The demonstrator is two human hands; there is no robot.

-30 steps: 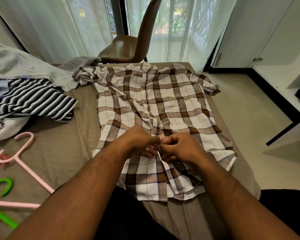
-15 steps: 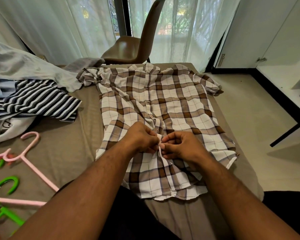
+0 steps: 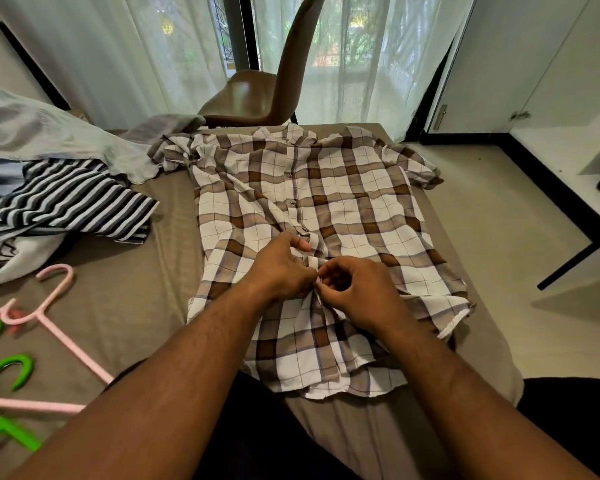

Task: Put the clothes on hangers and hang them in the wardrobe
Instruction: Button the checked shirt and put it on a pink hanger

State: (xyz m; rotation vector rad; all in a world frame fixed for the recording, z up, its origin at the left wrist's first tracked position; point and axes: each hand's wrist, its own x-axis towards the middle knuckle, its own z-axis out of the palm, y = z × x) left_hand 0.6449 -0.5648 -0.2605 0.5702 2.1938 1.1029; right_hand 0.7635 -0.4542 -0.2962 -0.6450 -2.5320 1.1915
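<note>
A brown and white plaid shirt (image 3: pixel 354 209) lies flat, front up, on the bed (image 3: pixel 125 306), collar towards the window. My left hand (image 3: pixel 279 268) and my right hand (image 3: pixel 355 292) meet at its button placket in the lower half, both pinching the fabric edges together. A pink hanger (image 3: pixel 49 320) and green hangers (image 3: pixel 7 372) lie on the bed at the left. The white wardrobe (image 3: pixel 520 64) stands at the far right.
A striped garment (image 3: pixel 73 202), a pale grey-blue one (image 3: pixel 49 136) and a white one (image 3: pixel 18 261) are piled on the bed's left. A brown chair (image 3: pixel 274 77) stands beyond the bed before sheer curtains. A black-framed white desk (image 3: pixel 575 202) lies to the right.
Both hands stay on the placket and have shifted slightly up the shirt, bunching the fabric between them. The view has tilted a little.
</note>
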